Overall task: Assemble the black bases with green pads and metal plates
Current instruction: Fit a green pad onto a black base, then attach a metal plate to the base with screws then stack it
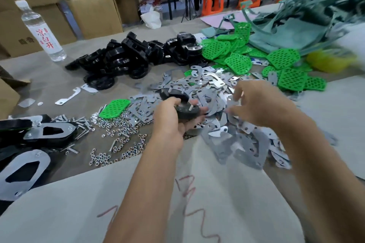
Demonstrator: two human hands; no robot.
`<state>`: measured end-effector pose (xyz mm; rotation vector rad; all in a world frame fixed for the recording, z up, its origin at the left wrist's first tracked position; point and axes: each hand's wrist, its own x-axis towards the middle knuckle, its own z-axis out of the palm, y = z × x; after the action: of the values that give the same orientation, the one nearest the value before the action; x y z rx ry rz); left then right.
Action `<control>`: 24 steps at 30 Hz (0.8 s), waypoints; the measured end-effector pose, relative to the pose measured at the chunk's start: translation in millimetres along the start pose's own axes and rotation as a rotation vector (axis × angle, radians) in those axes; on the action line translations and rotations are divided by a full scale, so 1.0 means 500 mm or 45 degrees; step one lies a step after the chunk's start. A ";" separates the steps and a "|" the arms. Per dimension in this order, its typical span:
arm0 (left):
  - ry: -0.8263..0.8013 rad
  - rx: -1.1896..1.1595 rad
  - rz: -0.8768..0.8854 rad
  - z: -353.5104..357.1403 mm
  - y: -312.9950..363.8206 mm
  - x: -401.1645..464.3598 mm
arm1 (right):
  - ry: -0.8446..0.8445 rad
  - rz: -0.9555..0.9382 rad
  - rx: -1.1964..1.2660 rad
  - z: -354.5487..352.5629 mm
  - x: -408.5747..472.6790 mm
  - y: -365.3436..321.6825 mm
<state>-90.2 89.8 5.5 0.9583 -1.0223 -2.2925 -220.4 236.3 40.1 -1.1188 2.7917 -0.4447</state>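
- The black base (185, 111) sits in the left hand (173, 122), fingers curled round it, above the metal plates (209, 92).
- The right hand (254, 102), blurred, hovers over the plates with fingers loosely spread, holding nothing I can see.
- Advice: pick one plate only and keep the base steady.
- Counts: one base held; one green pad (115, 108) lies apart; plates, nuts (118, 134) and piled bases (126, 57) are too many to count.

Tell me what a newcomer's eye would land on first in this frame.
Probably the bright green pads heaped at the table's far right, beside the black bases piled mid-table. Nearer, the left hand grips one black base while the right hand hovers over scattered metal plates.
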 end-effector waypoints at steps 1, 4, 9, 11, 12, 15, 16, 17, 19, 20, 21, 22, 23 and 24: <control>-0.031 -0.013 -0.014 0.008 -0.008 0.000 | -0.089 0.062 -0.074 0.000 -0.003 0.016; -0.077 -0.104 -0.044 0.028 -0.026 0.002 | -0.128 0.086 -0.063 0.011 -0.006 0.032; -0.046 -0.079 0.034 0.021 -0.034 -0.002 | -0.063 0.053 -0.049 0.019 0.001 0.038; -0.030 -0.021 0.106 0.007 -0.029 -0.007 | 0.030 0.053 -0.058 0.019 0.004 0.040; -0.024 0.012 0.142 -0.001 -0.026 -0.009 | 0.095 0.059 -0.040 0.017 0.007 0.036; 0.006 0.090 0.212 -0.020 -0.018 -0.012 | 0.371 0.092 0.097 0.008 0.017 0.023; 0.021 0.115 0.228 -0.027 -0.014 -0.013 | 0.453 0.109 0.148 0.004 0.020 0.017; 0.039 0.137 0.243 -0.034 -0.009 -0.014 | 0.524 0.116 0.191 0.002 0.023 0.010; 0.055 0.159 0.263 -0.048 0.000 -0.016 | 0.679 0.109 0.266 -0.004 0.028 -0.001; 0.054 0.154 0.273 -0.057 0.006 -0.017 | 0.757 0.071 0.312 -0.006 0.030 -0.011; 0.054 0.153 0.281 -0.064 0.012 -0.019 | 0.814 0.023 0.376 -0.006 0.030 -0.021; 0.066 0.157 0.290 -0.075 0.019 -0.020 | 0.813 -0.036 0.502 -0.003 0.033 -0.035; 0.085 0.166 0.298 -0.083 0.024 -0.021 | 0.734 -0.072 0.688 0.000 0.035 -0.051; 0.110 0.176 0.309 -0.091 0.029 -0.021 | 0.580 -0.091 0.905 0.006 0.036 -0.068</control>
<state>-47.6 66.5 -1.1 0.9227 -1.2022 -1.9878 -210.4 200.0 47.7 -1.0191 2.5191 -1.7108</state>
